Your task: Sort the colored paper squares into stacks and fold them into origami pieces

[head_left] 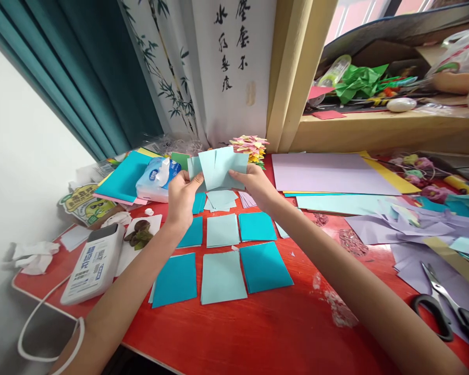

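Note:
Several light blue paper pieces (218, 169) are fanned out between my two hands, raised over the far side of the red table. My left hand (182, 195) pinches their left edge with the thumb in front. On the right edge, my right hand (256, 182) grips with its thumb across the front sheet. Below them lie stacks of square paper in rows: a light blue stack (223, 278) in the middle, a teal stack (175, 279) on its left and another teal stack (266, 266) on its right. A loose light blue pile (221, 200) sits just under my hands.
Scissors (441, 299) and purple paper scraps (379, 224) lie at the right. Large purple sheets (332, 172) are stacked at the back right. A tissue pack (156, 179) and a white power bank (94, 263) with a cable stand at the left.

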